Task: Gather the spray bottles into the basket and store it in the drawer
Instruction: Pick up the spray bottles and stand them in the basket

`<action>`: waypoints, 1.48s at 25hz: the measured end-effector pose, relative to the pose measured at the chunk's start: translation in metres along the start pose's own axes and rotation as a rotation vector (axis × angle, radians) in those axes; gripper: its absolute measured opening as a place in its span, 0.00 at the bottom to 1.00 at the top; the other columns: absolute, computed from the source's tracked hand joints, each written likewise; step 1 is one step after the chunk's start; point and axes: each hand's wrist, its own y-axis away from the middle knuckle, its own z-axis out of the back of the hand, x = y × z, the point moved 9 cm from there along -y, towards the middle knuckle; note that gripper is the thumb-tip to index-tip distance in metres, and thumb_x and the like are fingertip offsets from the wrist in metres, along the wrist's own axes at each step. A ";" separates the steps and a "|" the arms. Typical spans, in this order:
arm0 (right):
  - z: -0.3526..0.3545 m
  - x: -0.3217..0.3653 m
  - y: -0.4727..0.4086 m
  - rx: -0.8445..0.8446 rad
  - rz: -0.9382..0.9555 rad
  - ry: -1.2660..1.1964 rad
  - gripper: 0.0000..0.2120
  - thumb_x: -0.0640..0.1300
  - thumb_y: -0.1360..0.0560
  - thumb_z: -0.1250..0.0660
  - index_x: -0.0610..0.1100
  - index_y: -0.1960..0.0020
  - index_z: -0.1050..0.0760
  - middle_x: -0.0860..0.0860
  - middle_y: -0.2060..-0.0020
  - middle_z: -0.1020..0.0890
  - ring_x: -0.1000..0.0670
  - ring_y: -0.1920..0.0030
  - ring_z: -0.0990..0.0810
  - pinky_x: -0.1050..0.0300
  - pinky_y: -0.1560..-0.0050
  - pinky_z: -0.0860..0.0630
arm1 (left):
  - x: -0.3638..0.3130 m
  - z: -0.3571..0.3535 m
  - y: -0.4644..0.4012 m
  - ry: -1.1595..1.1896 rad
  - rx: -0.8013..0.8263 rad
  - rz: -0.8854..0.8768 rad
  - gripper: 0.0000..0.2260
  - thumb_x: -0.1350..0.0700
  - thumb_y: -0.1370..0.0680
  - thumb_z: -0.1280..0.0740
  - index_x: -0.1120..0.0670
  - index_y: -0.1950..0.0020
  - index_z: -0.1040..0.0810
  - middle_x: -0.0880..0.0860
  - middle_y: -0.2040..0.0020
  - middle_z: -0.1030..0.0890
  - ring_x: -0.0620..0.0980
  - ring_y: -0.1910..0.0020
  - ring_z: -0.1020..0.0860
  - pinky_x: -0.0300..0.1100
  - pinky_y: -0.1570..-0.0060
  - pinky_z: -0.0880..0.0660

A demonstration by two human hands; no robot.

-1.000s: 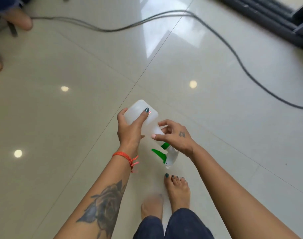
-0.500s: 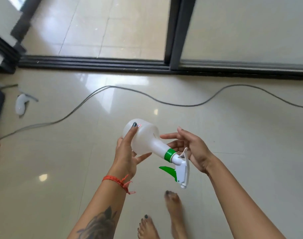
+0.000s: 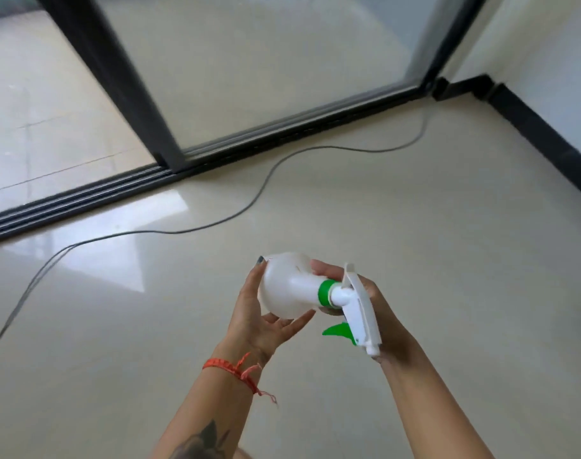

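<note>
One spray bottle (image 3: pixel 289 286), white with a round body, a green collar and a green trigger, lies on its side in the air between both hands. My left hand (image 3: pixel 252 323) cups the round body, one finger up over the far side and the thumb under it. My right hand (image 3: pixel 388 326) sits behind the white spray head, its fingers curled round the neck by the collar. The nozzle points down towards me. No basket or drawer is in view.
I stand on a glossy cream tile floor. A grey cable (image 3: pixel 216 223) snakes across it ahead of me. A black-framed sliding glass door with its floor track (image 3: pixel 84 193) runs along the far side. Black skirting (image 3: pixel 547 127) lines the wall on the right.
The view has swung right towards the room's corner. The bottle has turned so its spray head lies further right, and my right hand has closed in round the neck.
</note>
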 end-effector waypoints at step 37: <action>0.762 0.146 0.598 -1.549 0.566 0.082 0.14 0.52 0.33 0.29 0.51 0.48 0.23 0.54 0.52 0.17 0.49 0.46 0.20 0.41 0.43 0.25 | 0.800 -0.585 0.066 -1.573 0.672 -0.238 0.12 0.47 0.19 0.47 0.50 0.54 0.28 0.50 0.57 0.23 0.47 0.58 0.24 0.41 0.60 0.25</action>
